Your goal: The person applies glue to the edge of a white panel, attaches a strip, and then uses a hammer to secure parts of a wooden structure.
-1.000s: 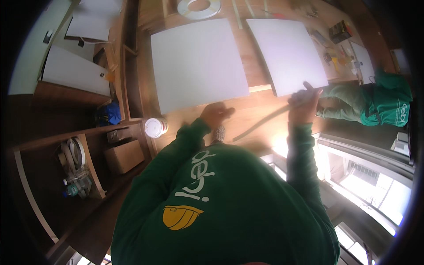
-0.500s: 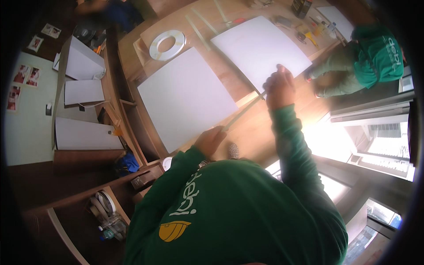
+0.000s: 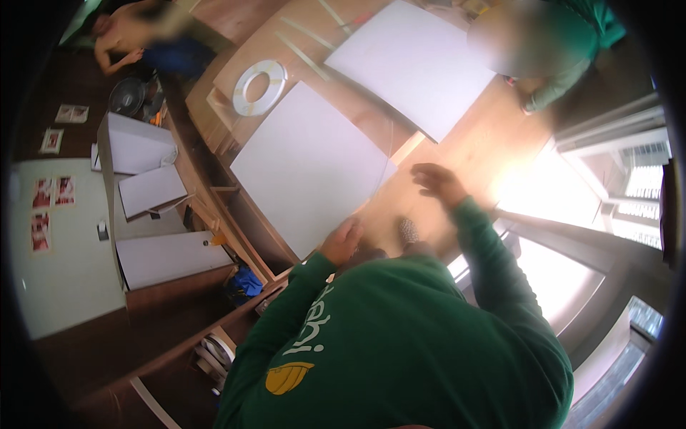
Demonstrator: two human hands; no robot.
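My left hand (image 3: pixel 343 242) is closed beside the near corner of a white square panel (image 3: pixel 307 164), which lies flat on the wooden work surface. From its fingers a thin pale strip (image 3: pixel 386 166) runs up past the panel's right corner, faint and smeared by motion. To the right, my right hand (image 3: pixel 437 184) hovers over bare wood with its fingers apart and nothing in them. A second white panel (image 3: pixel 414 64) lies farther back, beyond both hands.
A white roll of edging (image 3: pixel 259 87) and several narrow strips (image 3: pixel 304 55) lie at the back. One co-worker (image 3: pixel 136 36) is at the far left; another, in a green sleeve (image 3: pixel 561 91), leans in at the far right. White cabinet parts (image 3: pixel 175 256) stand at left.
My right hand has let go of the strip and come nearer, its fingers opening. The strip no longer spans both hands. The view has shifted, and the green-clad co-worker now leans over the far panel.
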